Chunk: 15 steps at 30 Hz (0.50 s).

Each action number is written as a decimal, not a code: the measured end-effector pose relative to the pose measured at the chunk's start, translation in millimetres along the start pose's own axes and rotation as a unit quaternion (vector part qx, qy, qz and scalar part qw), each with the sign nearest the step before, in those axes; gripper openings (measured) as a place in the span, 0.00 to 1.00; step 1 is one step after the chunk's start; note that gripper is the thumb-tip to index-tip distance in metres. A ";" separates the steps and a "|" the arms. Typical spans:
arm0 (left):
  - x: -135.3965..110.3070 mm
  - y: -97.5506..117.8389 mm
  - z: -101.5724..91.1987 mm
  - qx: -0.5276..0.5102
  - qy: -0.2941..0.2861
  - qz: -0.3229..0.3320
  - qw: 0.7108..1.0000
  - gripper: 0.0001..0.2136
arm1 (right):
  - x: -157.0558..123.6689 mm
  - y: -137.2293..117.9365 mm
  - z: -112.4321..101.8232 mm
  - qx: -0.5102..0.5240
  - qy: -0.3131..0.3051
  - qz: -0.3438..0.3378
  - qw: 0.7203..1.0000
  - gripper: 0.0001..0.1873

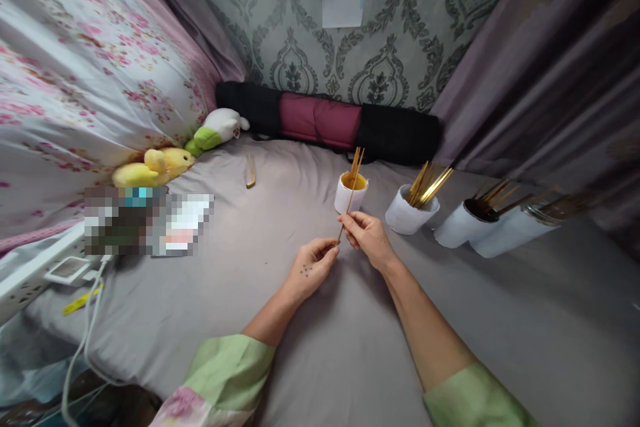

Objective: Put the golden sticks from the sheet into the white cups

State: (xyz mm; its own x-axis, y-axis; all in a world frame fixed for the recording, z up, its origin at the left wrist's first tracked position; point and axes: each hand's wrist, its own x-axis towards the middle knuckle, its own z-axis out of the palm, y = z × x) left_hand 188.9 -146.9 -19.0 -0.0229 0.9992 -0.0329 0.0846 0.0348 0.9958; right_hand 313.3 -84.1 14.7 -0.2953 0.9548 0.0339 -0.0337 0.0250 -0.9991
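A thin golden-brown stick [347,215] stands tilted between my two hands. My left hand [314,267] pinches it at the lower end, and the fingers of my right hand [367,235] close on it higher up. Just beyond my fingers is a white-wrapped cup [346,200] with a yellow inside, holding several similar sticks [353,163]. The held stick's upper part passes in front of this cup. Right of it, a second white-wrapped cup [407,219] leans slightly and holds a bundle of golden sticks [425,188].
Farther right, a dark-mouthed white container [457,225] and a wrapped glass jar [517,233] hold more sticks. A small V-shaped golden thing [251,172] lies on the grey sheet [280,213]. Plush toys [150,168], a power strip [40,273] and cables are left; a black-and-maroon roll [320,119] lies behind.
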 end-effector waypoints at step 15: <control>-2.8 16.2 -7.7 -0.280 -0.070 -0.136 0.948 0.14 | -0.8 -3.0 -2.2 -0.033 -0.004 -0.007 0.999 0.20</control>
State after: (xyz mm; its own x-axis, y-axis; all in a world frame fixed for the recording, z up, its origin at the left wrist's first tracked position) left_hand 182.7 -149.3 -2.1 0.1687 0.9489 -0.2666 -0.4485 0.3147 0.8365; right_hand 315.8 -84.2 17.6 -0.3024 0.9519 0.0484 0.0258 0.0589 -0.9979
